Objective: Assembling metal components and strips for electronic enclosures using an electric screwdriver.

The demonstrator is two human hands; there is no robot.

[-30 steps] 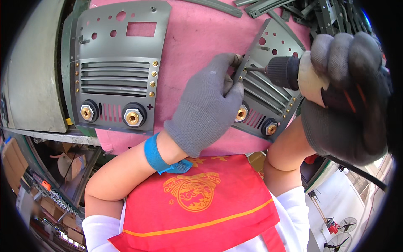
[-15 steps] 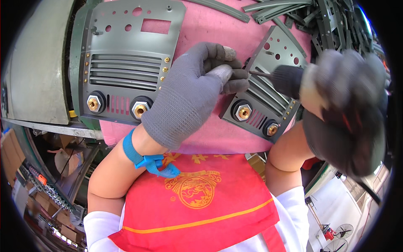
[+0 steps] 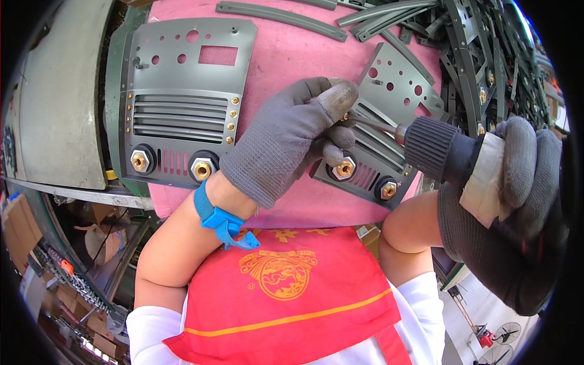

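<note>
My left hand [image 3: 292, 131], in a grey knit glove with a blue wrist strap [image 3: 220, 220], is closed at the left edge of the right-hand grey metal panel [image 3: 398, 115]. Its fingertips pinch a small brass screw [image 3: 346, 117]. My right hand [image 3: 517, 188], gloved too, is wrapped round a black power screwdriver [image 3: 435, 146], which is partly covered with pale tape. The thin bit points left and its tip meets the screw. Two brass sockets with hex nuts [image 3: 344, 169] sit at this panel's near end.
A second grey panel [image 3: 193, 79] with slots, brass screws and two brass sockets lies to the left. Both panels rest on a pink mat [image 3: 292, 55]. Curved grey strips [image 3: 283, 20] lie at the back. Metal parts [image 3: 480, 55] are piled at the far right.
The screwdriver has swung lower, its tip now at the screw between my left fingers. My left fingers have closed together. The whole view has shifted slightly.
</note>
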